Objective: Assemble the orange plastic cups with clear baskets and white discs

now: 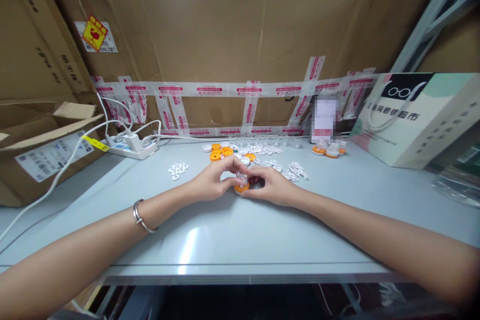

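Note:
Between my two hands is a small round plastic piece with an orange base (242,188) and a transparent top (242,177). My left hand (219,177) pinches it from the left, thumb and forefinger at the transparent top. From the right, my right hand (275,186) grips it low, with the thumb at the orange base; its curled fingers partly hide the piece. Just behind the hands lie orange rings (227,151) and white rings (245,161). White spoked discs (273,165) and more white parts (298,171) sit to the right, and small white caps (176,170) to the left.
Transparent domes (279,142) line the back of the grey table (210,240). A phone (324,117) leans upright behind several orange-based pieces (332,150). A paper bag (408,120) stands right. On the left are a power strip (131,148), white cables and an open cardboard box (48,155).

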The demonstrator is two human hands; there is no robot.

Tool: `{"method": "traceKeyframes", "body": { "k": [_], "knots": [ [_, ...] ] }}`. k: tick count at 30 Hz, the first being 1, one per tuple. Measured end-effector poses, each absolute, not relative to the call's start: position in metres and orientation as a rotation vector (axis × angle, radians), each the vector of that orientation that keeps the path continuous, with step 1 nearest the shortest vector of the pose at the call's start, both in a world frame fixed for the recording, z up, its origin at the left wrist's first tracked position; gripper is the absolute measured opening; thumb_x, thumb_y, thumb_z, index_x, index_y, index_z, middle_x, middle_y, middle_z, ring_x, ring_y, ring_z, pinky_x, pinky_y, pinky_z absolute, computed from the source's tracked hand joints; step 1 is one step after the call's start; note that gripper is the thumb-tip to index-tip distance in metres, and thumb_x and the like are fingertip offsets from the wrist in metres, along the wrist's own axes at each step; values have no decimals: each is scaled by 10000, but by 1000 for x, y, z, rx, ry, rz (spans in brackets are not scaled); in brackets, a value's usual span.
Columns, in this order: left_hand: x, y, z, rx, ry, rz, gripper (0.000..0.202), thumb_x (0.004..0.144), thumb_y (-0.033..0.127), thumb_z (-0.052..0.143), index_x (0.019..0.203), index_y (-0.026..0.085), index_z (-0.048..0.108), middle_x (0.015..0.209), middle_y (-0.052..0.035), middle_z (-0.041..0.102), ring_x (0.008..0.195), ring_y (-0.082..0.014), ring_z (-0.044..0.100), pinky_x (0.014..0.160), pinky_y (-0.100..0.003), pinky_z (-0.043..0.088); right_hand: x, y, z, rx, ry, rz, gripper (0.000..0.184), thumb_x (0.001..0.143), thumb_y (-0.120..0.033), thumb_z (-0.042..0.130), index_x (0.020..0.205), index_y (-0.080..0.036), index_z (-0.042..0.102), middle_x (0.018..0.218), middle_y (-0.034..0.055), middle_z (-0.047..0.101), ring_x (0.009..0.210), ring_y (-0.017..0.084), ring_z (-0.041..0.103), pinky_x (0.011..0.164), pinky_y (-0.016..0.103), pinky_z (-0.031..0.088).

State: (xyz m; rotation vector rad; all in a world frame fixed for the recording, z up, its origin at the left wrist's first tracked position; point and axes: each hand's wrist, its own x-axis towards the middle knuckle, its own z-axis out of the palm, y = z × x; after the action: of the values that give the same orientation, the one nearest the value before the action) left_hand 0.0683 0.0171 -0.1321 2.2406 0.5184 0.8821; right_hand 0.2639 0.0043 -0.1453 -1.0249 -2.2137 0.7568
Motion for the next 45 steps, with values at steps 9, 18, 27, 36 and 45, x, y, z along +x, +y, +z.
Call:
{"method": "traceKeyframes", "body": {
  "k": [9,18,27,36,45],
  "knots": [
    [74,17,-140,2278,728,926,373,679,236,707,991,167,515,987,-56,561,903,-170,531,789,-303,445,264,6,-147,-1043,-2200,721,228,673,-345,679,803,-162,643,783,25,581,736,151,516,666,256,408],
    [71,12,-135,2320,677,829,398,756,231,622,1121,185,470,1120,-87,536,1018,-190,513,812,-304,428,262,4,-146,-1066,-2185,759,229,673,-338,664,805,-155,627,786,26,603,733,155,532,667,262,412],
    [70,18,-133,2308,643,843,217,756,138,581,963,161,520,955,-55,574,887,-155,532,786,-293,427,263,4,-147,-1042,-2182,765,245,672,-370,666,812,-172,635,775,17,606,729,151,541,660,259,423],
    [68,18,-134,2101,794,770,402,681,265,692,1024,150,517,949,-62,583,854,-161,561,763,-311,459,264,7,-146,-1022,-1985,1057,270,644,-322,690,832,-150,599,797,22,626,745,150,582,724,284,458],
    [72,10,-124,1829,749,927,354,733,322,664,1018,143,553,986,-84,617,896,-171,590,802,-323,472,263,-6,-119,-864,-1782,1389,333,735,-391,638,995,-184,638,1023,43,649,1030,200,564,967,385,371]
  ]
}}
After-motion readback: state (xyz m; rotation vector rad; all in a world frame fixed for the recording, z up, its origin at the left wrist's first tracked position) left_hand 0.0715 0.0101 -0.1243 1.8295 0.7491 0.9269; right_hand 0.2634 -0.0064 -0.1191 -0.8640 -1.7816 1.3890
